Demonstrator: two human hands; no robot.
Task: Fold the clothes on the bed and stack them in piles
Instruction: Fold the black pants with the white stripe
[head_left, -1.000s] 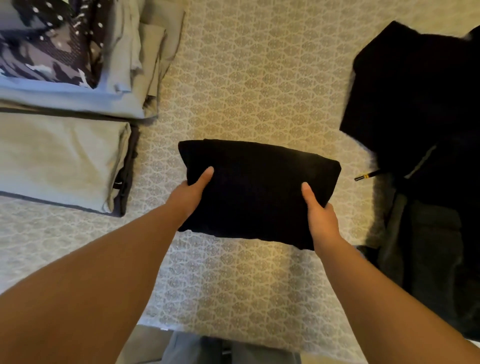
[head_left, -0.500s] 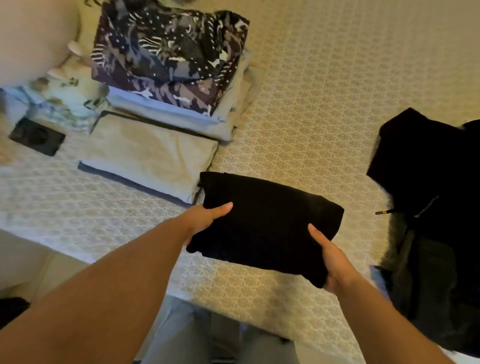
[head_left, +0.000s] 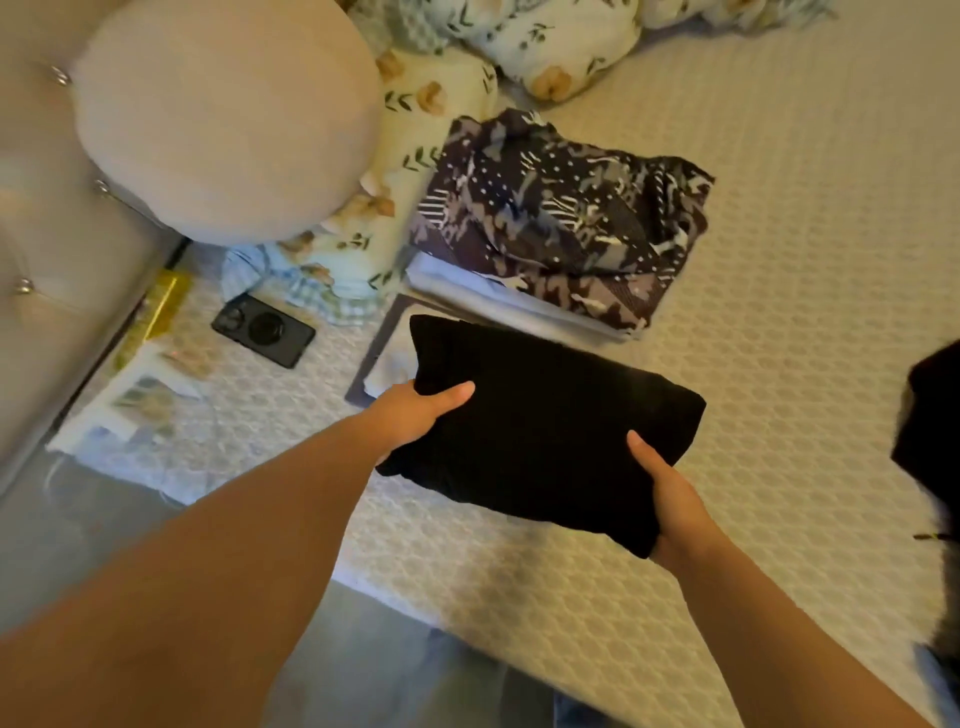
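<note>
Black and thick, the folded garment (head_left: 540, 431) fills the middle of my head view, carried between both hands just above the bed (head_left: 779, 260). My left hand (head_left: 415, 415) is clamped on its left edge, thumb across the top; my right hand (head_left: 670, 499) grips the near right corner, thumb on top and the other fingers hidden beneath. The garment's far left corner overlaps the pale folded piece (head_left: 387, 364) with a dark border lying on the bed, though whether it touches I cannot tell.

I judge this the stacking step: folding of this item looks finished and it is on its way to a pile. Next I would need to lower it squarely onto that pale piece, keeping it level so the fold holds, then let go with both hands together.

Counting: one black garment in hand, one pale piece beneath it, one taller pile topped by a patterned dark garment (head_left: 561, 218) just beyond, one phone (head_left: 262, 330) to the left, and one dark heap (head_left: 930, 431) at the right edge, apparently not yet folded.
</note>
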